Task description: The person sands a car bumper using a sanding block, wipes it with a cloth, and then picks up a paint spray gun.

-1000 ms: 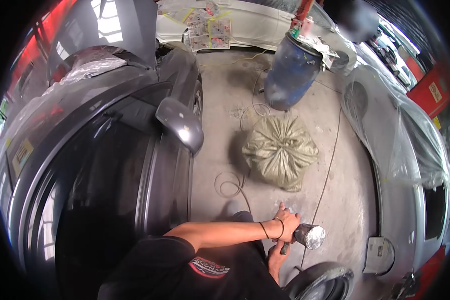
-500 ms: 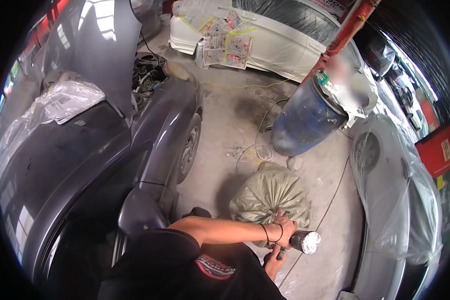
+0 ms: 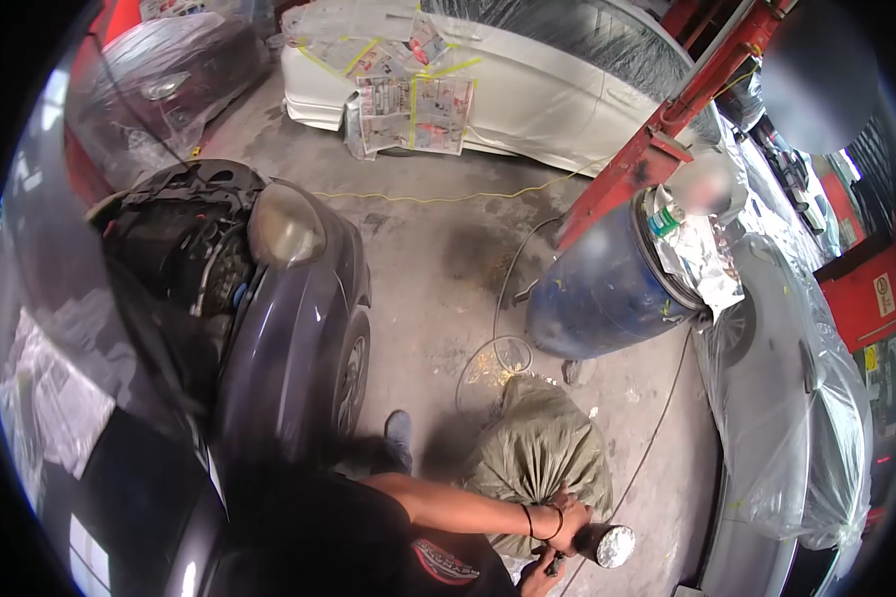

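Note:
An olive-green plastic garbage bag (image 3: pixel 543 443), bulging and pleated toward its neck, sits on the floor in front of me. My left hand (image 3: pixel 567 522), with dark bands at the wrist, is closed around the gathered neck. Just below it, my right hand (image 3: pixel 541 575) is closed on a dark twisted end that looks like part of the bag. Right beside my left hand is a dark cylinder (image 3: pixel 612 546) with a crinkled silvery end; whether my hand touches it I cannot tell.
A dark car (image 3: pixel 289 368) with an exposed engine bay stands at left. A blue drum (image 3: pixel 597 289) with foil and a green-labelled item on top stands ahead by a red post (image 3: pixel 632 164). Plastic-covered cars (image 3: pixel 777 398) line the right. A hose (image 3: pixel 503 298) lies on the floor.
My view has shifted, so the bag and hands appear lower and more of the engine bay and a shoe show. Both hands stay closed at the bag's neck.

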`<state>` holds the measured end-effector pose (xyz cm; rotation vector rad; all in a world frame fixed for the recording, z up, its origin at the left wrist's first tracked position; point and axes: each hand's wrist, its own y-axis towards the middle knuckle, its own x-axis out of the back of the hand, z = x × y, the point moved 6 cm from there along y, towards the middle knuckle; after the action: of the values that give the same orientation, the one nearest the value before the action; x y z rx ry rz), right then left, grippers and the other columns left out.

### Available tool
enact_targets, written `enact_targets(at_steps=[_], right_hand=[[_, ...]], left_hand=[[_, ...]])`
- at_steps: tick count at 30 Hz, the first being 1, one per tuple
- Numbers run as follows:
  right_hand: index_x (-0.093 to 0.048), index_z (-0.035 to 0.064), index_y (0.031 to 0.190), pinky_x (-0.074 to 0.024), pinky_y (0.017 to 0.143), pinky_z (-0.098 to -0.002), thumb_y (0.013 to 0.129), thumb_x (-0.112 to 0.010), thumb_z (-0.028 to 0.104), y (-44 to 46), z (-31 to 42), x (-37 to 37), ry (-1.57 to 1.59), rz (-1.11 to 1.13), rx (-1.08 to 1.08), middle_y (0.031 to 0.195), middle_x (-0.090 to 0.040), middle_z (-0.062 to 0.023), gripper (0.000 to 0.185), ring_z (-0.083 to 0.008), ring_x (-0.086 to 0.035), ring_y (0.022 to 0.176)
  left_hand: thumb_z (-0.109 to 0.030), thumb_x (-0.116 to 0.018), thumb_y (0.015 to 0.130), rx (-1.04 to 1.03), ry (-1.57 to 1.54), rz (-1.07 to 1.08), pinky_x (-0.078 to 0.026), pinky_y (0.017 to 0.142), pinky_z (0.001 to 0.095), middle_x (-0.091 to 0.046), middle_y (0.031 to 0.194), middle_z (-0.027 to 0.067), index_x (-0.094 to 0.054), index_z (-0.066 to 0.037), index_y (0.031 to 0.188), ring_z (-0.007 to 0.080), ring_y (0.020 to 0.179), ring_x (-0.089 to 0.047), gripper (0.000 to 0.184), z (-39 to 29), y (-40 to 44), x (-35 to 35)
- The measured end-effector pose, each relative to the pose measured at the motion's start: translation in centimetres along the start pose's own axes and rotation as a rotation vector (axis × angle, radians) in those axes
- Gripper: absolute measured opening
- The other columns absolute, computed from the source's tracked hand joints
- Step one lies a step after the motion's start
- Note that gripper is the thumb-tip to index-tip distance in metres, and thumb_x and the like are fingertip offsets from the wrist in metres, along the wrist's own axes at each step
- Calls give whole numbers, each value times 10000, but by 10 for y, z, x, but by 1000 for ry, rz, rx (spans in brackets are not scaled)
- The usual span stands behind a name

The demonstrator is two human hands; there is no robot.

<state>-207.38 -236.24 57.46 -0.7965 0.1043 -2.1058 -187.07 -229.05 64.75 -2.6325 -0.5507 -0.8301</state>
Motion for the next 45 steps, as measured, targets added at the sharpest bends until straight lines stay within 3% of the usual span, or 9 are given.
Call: enact_targets(at_steps=[1,4,7,9,13,20,32,41,45], right_hand=[[-653,-28,1175,-487,840,-372,1116,-634,247,-11,59,-27,78,-99,129,928,-678,-95,282,-217,-613,893],[-641,-56,1299,-520,861,-384,1144,-597,237,8,80,-70,60,44,-206,1069,-703,-114,334,-228,-644,990],[-603,-84,1402,-536,863,-384,1150,-589,203,56,78,-121,86,143,-17,1126,-690,-117,382,-228,-644,1024],[-521,-20,1418,-409,621,-309,1144,-641,342,85,89,-156,174,121,130,991,-697,-79,469,-132,-536,730],[-390,59,1577,-383,515,-272,1135,-685,386,128,108,-213,173,184,278,928,-677,-74,623,-96,-503,610],[-399,70,1632,-391,513,-278,1094,-742,422,182,167,-277,292,195,108,848,-638,-60,729,-108,-508,597],[-399,29,1586,-351,525,-292,1097,-729,455,359,340,-420,250,316,127,967,-671,-62,728,-98,-486,615],[-651,27,1138,-299,510,-274,1135,-682,379,466,531,-554,172,547,374,807,-606,25,353,-56,-443,585],[-654,-6,1208,-338,531,-266,1130,-690,374,493,606,-635,57,667,474,898,-690,-12,390,-61,-479,614]], left_hand=[[-468,-950,619,-17,5,-54,-346,1224,737,-792,1072,218,-721,-26,1262,436,1192,-724,813,21,3,6],[-512,-951,635,72,-64,-61,-331,1228,714,-804,1044,190,-691,-38,1297,416,1177,-738,854,64,-15,59],[-529,-930,652,191,-70,-73,-247,1258,729,-791,1164,205,-700,-6,1279,426,1309,-665,849,107,-35,120],[-535,-927,662,229,-42,-199,-254,1253,721,-798,1133,192,-718,-28,1255,438,1320,-649,808,138,-42,147],[-648,-802,814,303,38,-67,-92,1307,757,-747,1354,199,-593,-54,1564,520,1556,-414,980,174,-57,211],[-528,-863,723,327,16,-313,-220,1262,752,-748,1204,204,-744,-3,1233,524,1464,-499,743,223,-58,294],[-616,-823,774,461,109,-270,-178,1260,788,-772,1257,239,-559,58,1558,534,1547,-424,1068,363,34,494],[-625,-806,768,591,108,-432,-184,1260,776,-801,1138,212,-585,56,1535,491,1502,-457,1049,482,65,670],[-618,-817,758,666,70,-542,-211,1248,774,-787,1142,201,-654,44,1406,480,1489,-467,941,545,34,746]])
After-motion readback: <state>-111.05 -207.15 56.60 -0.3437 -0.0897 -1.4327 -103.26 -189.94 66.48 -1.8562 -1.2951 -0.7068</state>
